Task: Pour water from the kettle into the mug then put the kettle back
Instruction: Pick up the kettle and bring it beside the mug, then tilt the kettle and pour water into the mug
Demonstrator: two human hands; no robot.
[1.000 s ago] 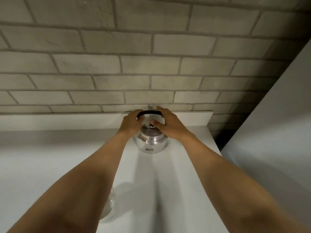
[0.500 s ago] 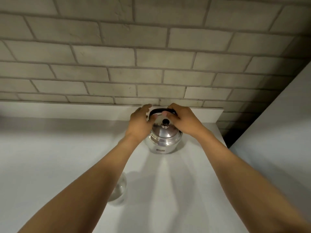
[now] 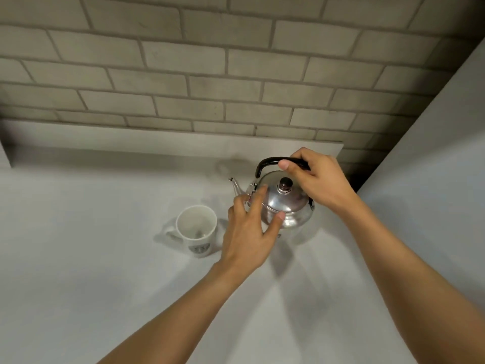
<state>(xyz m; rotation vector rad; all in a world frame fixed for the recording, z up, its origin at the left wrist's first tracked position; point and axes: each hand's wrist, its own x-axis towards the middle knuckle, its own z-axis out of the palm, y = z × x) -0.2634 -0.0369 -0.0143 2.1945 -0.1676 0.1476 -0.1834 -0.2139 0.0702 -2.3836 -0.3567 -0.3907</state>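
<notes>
On the white counter (image 3: 105, 258), near the brick-tiled wall (image 3: 210, 74), the steel kettle (image 3: 284, 203) sits with its spout pointing left, towards the white mug (image 3: 196, 231) that stands upright just beside it (a dark logo shows on the mug's side). The right hand (image 3: 319, 178) is curled closed round the kettle's black handle (image 3: 270, 162). The left hand (image 3: 249, 229) has its fingers spread wide against the kettle's near-left side.
</notes>
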